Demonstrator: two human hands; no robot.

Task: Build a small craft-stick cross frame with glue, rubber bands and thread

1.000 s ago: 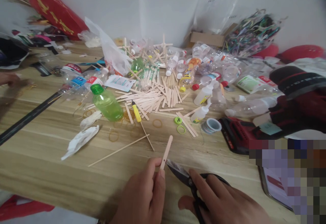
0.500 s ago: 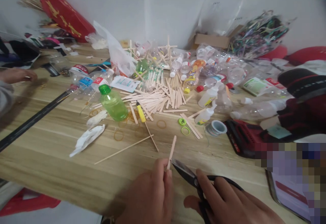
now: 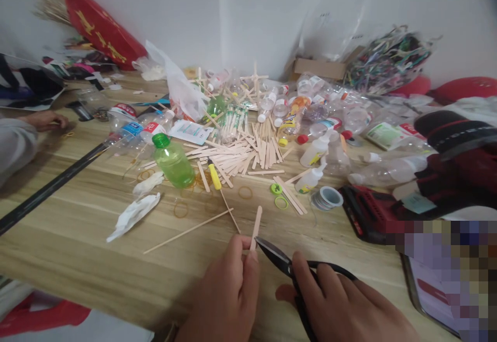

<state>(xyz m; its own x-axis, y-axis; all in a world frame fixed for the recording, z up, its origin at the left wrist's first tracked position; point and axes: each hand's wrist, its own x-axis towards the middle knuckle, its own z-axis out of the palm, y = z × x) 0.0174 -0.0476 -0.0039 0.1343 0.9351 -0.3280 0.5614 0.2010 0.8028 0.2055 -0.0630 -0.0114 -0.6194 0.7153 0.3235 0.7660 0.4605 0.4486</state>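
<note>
Between the thumb and fingers of my left hand (image 3: 233, 290) a flat wooden stick (image 3: 256, 223) points up and away from me. My right hand (image 3: 334, 300) grips black-handled scissors (image 3: 277, 254), whose tips touch the stick just above my left fingertips. Beyond my hands lie two thin sticks (image 3: 190, 229), a yellow-handled tool (image 3: 214, 175), a green bottle (image 3: 173, 161) and a pile of flat wooden sticks (image 3: 233, 153).
Plastic bottles (image 3: 357, 119), glue bottles (image 3: 310, 180) and a wire spool (image 3: 326, 198) stand or lie ahead right. A red and black power tool (image 3: 373, 212) and a phone (image 3: 430, 290) are at right. Another person's hand (image 3: 48, 120) rests at far left, near a black bar (image 3: 54, 186).
The scissors and my right hand have shifted slightly left and up, and the stick has moved a little left with my left hand. The other person's hand has moved right.
</note>
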